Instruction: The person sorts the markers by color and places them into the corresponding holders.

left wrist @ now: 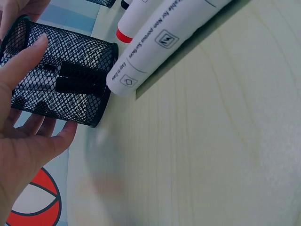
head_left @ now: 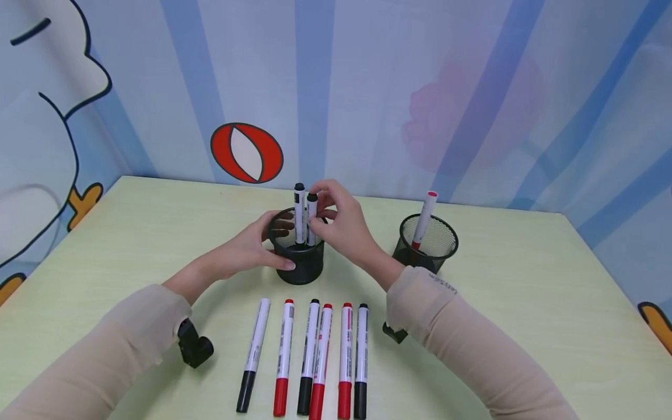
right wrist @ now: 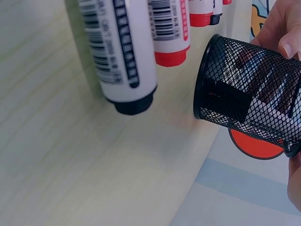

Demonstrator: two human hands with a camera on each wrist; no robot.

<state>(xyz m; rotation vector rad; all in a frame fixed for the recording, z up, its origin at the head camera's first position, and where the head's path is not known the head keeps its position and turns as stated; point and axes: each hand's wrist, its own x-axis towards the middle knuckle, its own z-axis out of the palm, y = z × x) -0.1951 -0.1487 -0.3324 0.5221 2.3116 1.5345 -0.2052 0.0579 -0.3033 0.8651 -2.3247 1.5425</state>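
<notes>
Both hands [head_left: 251, 249] [head_left: 346, 226] flank the mesh cup [head_left: 298, 269], left gripping it, right's pinch on one marker [head_left: 311, 210] unclear.

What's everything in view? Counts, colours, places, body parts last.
table: 1, pale yellow, under the items
left mesh cup: 1, black, on table
right mesh cup: 1, black, on table
markers in left cup: 2, white with black ends, standing
marker in right cup: 1, white and red, leaning
black-capped markers: 3, white barrels, lying nearer camera
red-capped markers: 3, white barrels, lying among them
backdrop: 1, blue striped, behind table
printed ball: 1, red and white, on backdrop
printed cartoon shapes: several, white, orange, pink, on backdrop
wrist devices: 2, black, at wrists
sleeves: 2, beige, on forearms
left hand: 1, bare, around left cup
right hand: 1, bare, fingers at a left-cup marker
</notes>
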